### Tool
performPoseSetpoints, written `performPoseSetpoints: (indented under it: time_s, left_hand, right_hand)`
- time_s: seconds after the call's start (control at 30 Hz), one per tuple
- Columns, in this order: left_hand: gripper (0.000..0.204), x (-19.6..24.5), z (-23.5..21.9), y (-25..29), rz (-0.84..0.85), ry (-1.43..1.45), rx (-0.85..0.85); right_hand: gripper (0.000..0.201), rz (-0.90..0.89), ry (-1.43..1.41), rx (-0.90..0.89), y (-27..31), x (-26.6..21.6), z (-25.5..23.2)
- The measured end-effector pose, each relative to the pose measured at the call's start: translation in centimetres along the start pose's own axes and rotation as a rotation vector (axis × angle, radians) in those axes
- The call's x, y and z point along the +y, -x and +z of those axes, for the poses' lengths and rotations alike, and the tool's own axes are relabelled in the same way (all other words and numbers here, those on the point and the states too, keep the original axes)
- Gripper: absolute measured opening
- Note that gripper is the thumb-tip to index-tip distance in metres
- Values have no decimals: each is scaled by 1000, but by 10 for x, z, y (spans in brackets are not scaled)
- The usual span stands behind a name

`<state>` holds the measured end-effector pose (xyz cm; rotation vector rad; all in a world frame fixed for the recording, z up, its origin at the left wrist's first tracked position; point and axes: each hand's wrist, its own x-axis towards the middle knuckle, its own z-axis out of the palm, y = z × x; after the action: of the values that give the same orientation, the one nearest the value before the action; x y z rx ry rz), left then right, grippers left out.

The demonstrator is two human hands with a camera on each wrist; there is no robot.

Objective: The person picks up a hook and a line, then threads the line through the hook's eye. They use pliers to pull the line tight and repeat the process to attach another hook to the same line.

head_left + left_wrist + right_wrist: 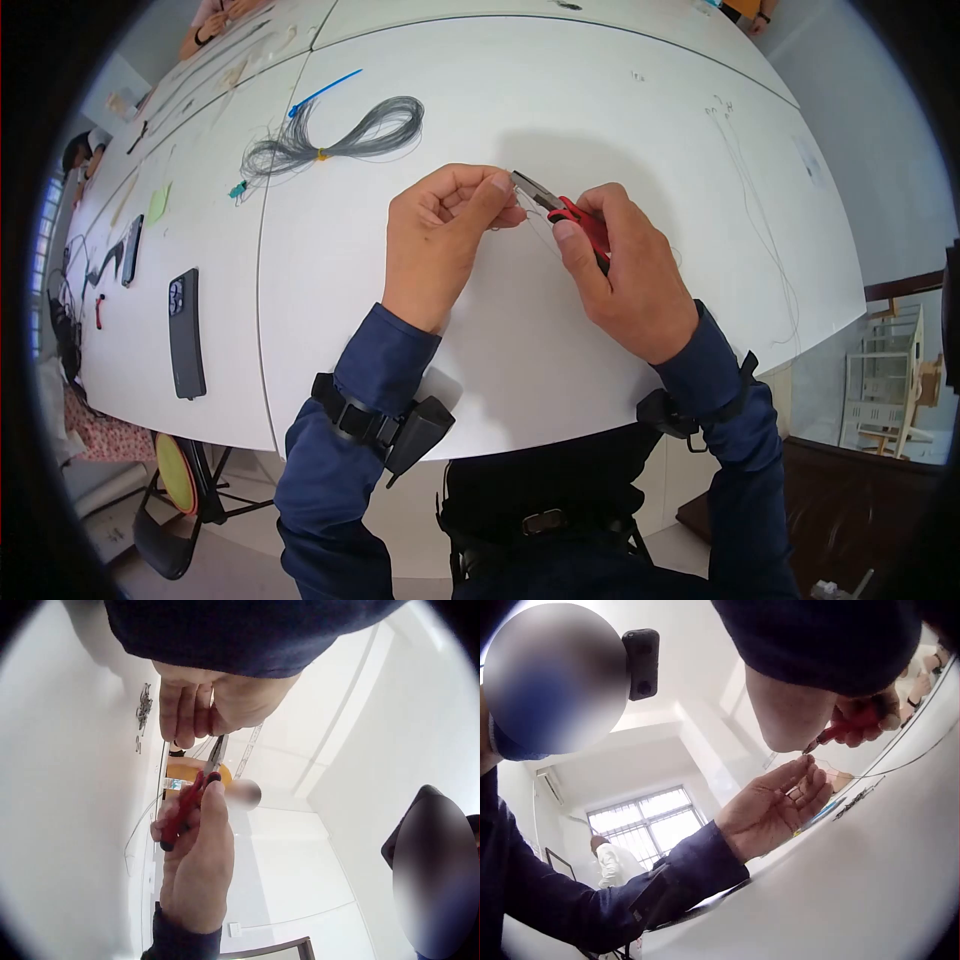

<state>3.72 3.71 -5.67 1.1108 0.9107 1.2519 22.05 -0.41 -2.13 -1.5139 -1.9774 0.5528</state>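
Note:
My left hand [440, 235] pinches the end of a thin wire [541, 236] between thumb and forefinger, a little above the white table. In my right hand [635, 270] is a pair of small pliers [590, 232] with red and black handles and narrow, tapered jaws. The pliers' tip meets the left fingertips in the head view. Seen from the left wrist, the pliers [184, 814] reach up to the left hand [240, 705]. The right wrist view shows the left hand [776, 810] from the side, with the wire curving away past it.
Back left on the table [480, 400] lies a coil of grey wire [375, 135] bound with a yellow tie, a blue cable tie [325, 92] beside it. Long loose wires [750, 190] lie at the right. A dark phone [186, 335] and a green note [159, 202] are at the left.

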Motion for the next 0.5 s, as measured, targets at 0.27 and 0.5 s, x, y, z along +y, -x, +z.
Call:
performPoseSetpoints:
  time_s: [0.27, 0.5]
  left_hand:
    - [21, 1, 2, 0, -10, 20, 6]
    - [18, 1, 2, 3, -38, -1, 18]
  right_hand:
    - [23, -42, -33, 58, 1, 1, 1]
    - [19, 18, -78, 298, -3, 17, -17]
